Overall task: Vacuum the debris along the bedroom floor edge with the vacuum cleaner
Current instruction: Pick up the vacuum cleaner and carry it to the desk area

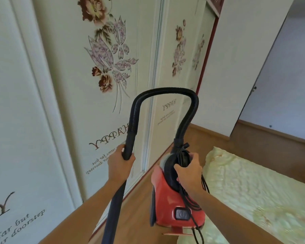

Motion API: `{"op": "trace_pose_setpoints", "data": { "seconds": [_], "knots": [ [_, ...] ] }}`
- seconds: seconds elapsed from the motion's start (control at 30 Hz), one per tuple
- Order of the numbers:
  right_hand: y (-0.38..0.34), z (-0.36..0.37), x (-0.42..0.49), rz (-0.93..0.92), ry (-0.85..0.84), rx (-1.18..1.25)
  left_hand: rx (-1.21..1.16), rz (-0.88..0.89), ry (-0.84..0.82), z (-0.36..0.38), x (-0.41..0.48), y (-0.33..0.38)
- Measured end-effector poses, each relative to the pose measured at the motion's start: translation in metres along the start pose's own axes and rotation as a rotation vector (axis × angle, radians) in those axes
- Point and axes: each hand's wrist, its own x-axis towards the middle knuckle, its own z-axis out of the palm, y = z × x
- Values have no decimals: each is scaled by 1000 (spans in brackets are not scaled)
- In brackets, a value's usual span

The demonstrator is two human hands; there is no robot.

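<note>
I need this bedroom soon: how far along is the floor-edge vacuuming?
Done: the red canister vacuum cleaner is picked up, with the right hand on its handle and the left hand gripping the dark rigid tube. In hand: carrying it; the black cord looks bundled at the handle, so it is probably unplugged. Left: the wooden floor strip along the flowered wardrobe doors; the nozzle is out of view.

The wardrobe doors (pixel 63 85) fill the left side and the bed (pixel 245 191) lies at the right. A narrow strip of floor (pixel 139 199) runs between them toward the far wall (pixel 236 67). The vacuum cleaner (pixel 167 196) hangs over that strip beside the bed's edge, and the right hand (pixel 189 171) grips its top. Its hose (pixel 165 90) arches leftward to the tube (pixel 116 199), which the left hand (pixel 120 162) grips.
</note>
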Motion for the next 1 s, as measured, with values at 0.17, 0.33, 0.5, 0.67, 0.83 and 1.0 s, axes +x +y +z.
{"op": "trace_pose_setpoints", "data": {
  "seconds": [0.17,0.33,0.5,0.67,0.83,1.0],
  "knots": [
    [14,8,48,17,56,-1,-29,15,-52,43,42,-5],
    [24,15,103,38,108,10,-49,48,-100,95,85,2],
    [32,17,154,52,164,36,-69,63,-139,140,125,12],
    [35,11,193,75,204,24,-122,90,-174,178,155,22],
    [45,7,230,97,258,-20,-160,97,-207,222,188,24],
    [62,9,272,149,318,-53,-211,102,-273,272,221,23]
  ]
}}
